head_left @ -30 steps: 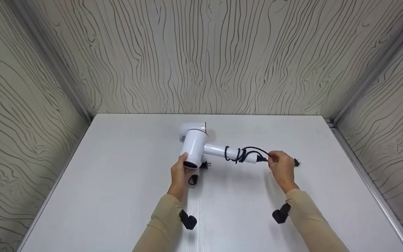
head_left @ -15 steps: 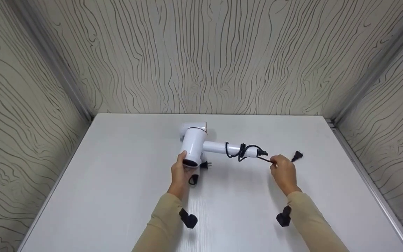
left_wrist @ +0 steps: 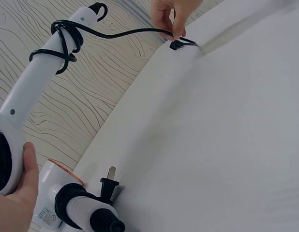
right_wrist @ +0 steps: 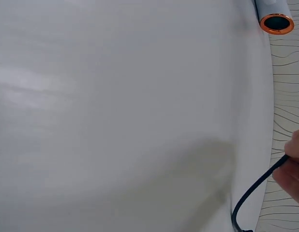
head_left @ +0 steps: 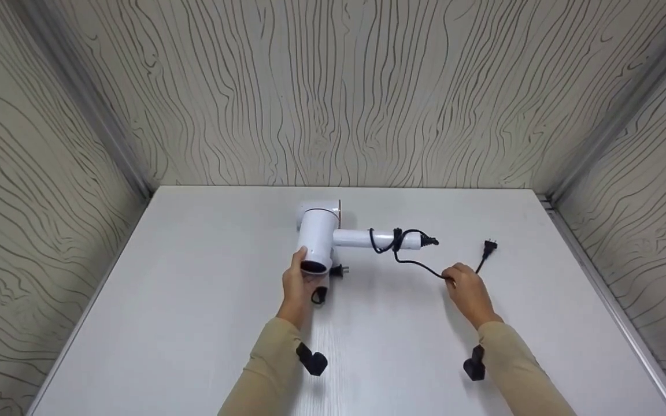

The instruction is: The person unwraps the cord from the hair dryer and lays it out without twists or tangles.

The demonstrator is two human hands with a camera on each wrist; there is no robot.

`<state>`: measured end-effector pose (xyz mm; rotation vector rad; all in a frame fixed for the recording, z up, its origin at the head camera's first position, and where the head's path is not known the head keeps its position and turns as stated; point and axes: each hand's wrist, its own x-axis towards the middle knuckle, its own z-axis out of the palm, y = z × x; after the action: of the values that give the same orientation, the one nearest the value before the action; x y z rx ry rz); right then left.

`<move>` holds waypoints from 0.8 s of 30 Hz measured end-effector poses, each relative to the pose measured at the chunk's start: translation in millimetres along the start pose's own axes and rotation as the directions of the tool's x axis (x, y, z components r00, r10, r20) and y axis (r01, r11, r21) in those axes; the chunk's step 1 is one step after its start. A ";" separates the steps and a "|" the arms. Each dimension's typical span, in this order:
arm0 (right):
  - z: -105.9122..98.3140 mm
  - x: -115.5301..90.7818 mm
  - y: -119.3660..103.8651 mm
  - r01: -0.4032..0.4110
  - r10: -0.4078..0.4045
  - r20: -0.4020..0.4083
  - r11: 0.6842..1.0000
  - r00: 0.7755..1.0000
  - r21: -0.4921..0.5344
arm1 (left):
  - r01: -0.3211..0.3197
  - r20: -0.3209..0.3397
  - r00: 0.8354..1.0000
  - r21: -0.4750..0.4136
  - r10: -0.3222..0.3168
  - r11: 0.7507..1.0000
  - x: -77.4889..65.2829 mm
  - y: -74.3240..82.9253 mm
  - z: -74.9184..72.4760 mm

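My left hand (head_left: 295, 292) holds a white hair dryer (head_left: 317, 234) by its barrel, with the handle pointing right. Black cord (head_left: 417, 264) is looped round that handle, as the left wrist view shows in the wraps (left_wrist: 67, 41). With thumb and fingers, my right hand (head_left: 469, 292) pinches the cord's free length, which runs from the wraps to the hand. Beyond the fingers the cord ends in a black two-pin plug (head_left: 489, 248). A second white hair dryer (left_wrist: 49, 191) lies on the table behind and below the first, partly hidden in the head view.
The second dryer's cord (left_wrist: 67, 195) is wound round its handle, its plug (left_wrist: 109, 187) sticking out sideways. Everything is over a white table (head_left: 206, 300) with patterned panels (head_left: 333, 98) at the back and sides. Black wrist mounts (head_left: 312, 359) hang from both sleeves.
My right hand has moved down and slightly right, drawing the cord out; fewer wraps show round the handle. The dryer's handle has swung up a little. My left hand keeps its hold.
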<state>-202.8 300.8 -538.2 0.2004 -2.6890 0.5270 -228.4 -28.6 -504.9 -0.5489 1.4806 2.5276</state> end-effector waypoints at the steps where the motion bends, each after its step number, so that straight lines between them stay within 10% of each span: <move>1: 0.7 -1.3 1.2 0.013 -0.013 -0.002 1.000 1.000 0.000 | 0.001 -0.002 1.000 -0.003 -0.001 1.000 0.0 0.5 0.1; 24: 1.3 -9.6 14.8 0.037 -0.023 0.188 0.997 0.982 -0.072 | 0.010 -0.046 0.999 -0.022 -0.011 1.000 -1.8 0.1 2.1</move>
<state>-197.5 314.4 -548.1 0.2815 -2.8771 0.4150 -227.3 -26.8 -503.3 -0.6211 1.4634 2.5431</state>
